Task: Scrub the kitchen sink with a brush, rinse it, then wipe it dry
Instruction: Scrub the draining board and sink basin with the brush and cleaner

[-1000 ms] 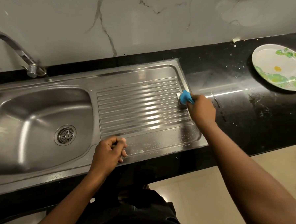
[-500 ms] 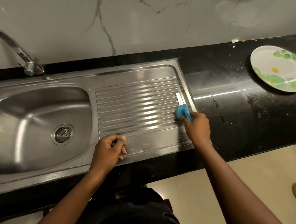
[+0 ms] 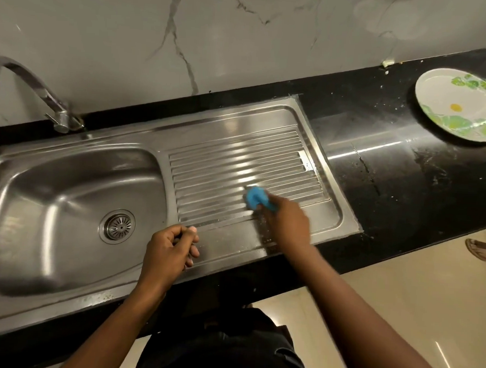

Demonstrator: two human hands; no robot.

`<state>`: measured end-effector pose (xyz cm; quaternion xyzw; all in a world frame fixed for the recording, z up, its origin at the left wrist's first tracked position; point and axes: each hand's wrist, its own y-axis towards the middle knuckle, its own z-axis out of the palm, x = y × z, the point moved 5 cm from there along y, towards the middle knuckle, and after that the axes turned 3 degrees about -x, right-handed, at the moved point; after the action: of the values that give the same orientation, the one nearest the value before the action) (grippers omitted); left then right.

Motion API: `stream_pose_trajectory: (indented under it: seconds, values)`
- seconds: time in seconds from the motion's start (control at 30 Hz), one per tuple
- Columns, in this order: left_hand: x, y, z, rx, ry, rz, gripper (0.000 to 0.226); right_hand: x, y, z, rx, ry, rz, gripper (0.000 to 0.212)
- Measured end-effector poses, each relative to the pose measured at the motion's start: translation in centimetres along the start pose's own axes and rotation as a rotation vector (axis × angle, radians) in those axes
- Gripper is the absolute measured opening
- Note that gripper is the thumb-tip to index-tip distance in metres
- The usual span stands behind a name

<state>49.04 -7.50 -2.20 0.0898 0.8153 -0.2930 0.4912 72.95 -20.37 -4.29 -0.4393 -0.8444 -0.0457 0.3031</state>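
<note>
Partly hidden by gripping right hand (image 3: 286, 225), blurred blue brush (image 3: 253, 197) on drainboard (image 3: 223, 166); left hand (image 3: 168, 250) fingers (image 3: 192, 248) curled, empty.

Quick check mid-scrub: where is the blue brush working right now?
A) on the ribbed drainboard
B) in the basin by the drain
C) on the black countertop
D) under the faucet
A: the right hand grips the blue brush against the grooves of the ribbed drainboard.

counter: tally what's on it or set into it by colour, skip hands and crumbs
silver: 2, sink and tap
blue: 1, brush
white and green: 1, plate
total: 4
</note>
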Motion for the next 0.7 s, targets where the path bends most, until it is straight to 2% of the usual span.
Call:
stream_pose_trajectory:
  seconds: [0.07, 0.13, 0.23, 0.3, 0.4, 0.57, 0.63, 0.7]
  values:
    - [0.3, 0.1, -0.7, 0.006, -0.001, 0.000, 0.029, -3.8, 1.2, -3.5, -0.087, -0.018, 0.082, 0.034]
    - [0.5, 0.3, -1.3, 0.009, -0.005, 0.002, 0.030, -6.5, 2.2, -6.4, -0.168, -0.049, 0.182, 0.037]
    - [0.7, 0.7, -2.2, 0.017, -0.012, 0.002, 0.030, -5.9, 2.1, -6.2, -0.226, -0.036, 0.235, 0.034]
    - [0.9, 1.0, -2.9, 0.010, -0.021, 0.003, 0.029, -2.7, 0.6, -3.1, -0.191, -0.007, 0.200, 0.030]
    - [1.2, 1.4, -4.0, -0.004, -0.022, -0.006, 0.028, 3.3, -2.4, 3.3, -0.075, 0.045, 0.114, 0.036]
    - [1.7, 1.7, -5.5, -0.024, -0.002, 0.006, 0.028, 12.5, -5.4, 10.3, 0.137, -0.090, -0.149, 0.053]
    - [1.9, 1.7, -5.9, -0.021, -0.006, 0.009, 0.028, 12.5, -4.9, 9.9, 0.129, -0.121, -0.169, 0.051]
    - [2.3, 1.8, -6.2, -0.019, -0.018, 0.008, 0.028, 9.9, -3.8, 7.8, 0.091, -0.110, -0.110, 0.048]
